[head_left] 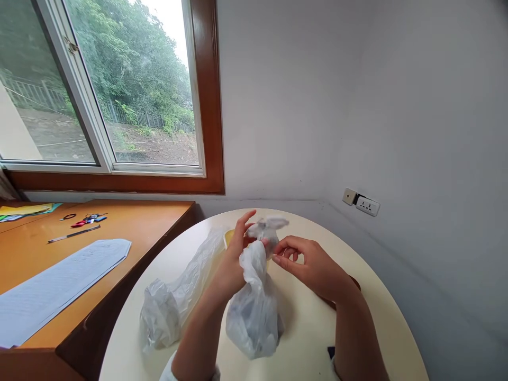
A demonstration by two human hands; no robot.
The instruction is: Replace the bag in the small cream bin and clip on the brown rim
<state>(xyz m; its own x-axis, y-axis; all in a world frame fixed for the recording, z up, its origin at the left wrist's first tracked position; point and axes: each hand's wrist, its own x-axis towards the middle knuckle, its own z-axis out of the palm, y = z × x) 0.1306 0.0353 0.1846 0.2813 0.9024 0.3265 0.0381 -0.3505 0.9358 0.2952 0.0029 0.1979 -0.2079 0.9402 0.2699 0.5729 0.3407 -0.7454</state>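
Yellow object (pixel 229 236) mostly hidden behind left hand (pixel 232 259), both hands pinching blurred neck of plastic bag (pixel 254 307), right hand (pixel 313 267) closed on it, round cream table (pixel 357 328), grey corner walls.

bag (pixel 254 312) on table (pixel 309 338), desk (pixel 130 222) left

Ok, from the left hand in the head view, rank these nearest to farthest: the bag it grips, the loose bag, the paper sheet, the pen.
1. Gripped bag: in the left hand, at its neck, table centre.
2. Loose bag: lying just left of the hand on the round table.
3. Paper sheet: on the wooden desk, farther left.
4. Pen: beyond the sheet, toward the window.
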